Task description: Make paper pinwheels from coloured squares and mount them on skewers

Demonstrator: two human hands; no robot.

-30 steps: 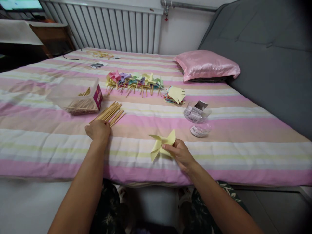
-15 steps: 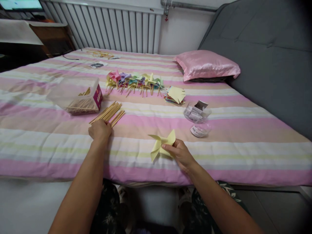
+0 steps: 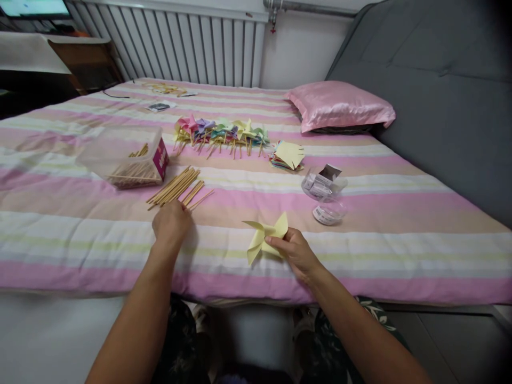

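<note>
Moved: since the earlier frame the left hand (image 3: 172, 223) has slid rightward and nearer along the sticks, and one stick (image 3: 201, 199) now lies splayed out from the bundle; the right hand has not shifted.
Plastic box: clear, with a pink label (image 3: 120, 156), lies at far left on the bed, more sticks inside.
Wooden sticks: loose bundle (image 3: 175, 186) just right of the box, near ends at the left fingers.
Left hand: arm stretched forward, palm down, fingers curled at the stick ends; whether the grip is closed on a stick I cannot tell.
Yellow pinwheel: (image 3: 264, 236) held just above the bed's near edge.
Right hand: (image 3: 295, 252) grip pinched on the pinwheel's right vane.
Bed: pink-striped cover (image 3: 360, 240); a row of finished pinwheels (image 3: 220, 131) farther back, pink pillow (image 3: 339, 104) at right, radiator (image 3: 180, 42) behind.
</note>
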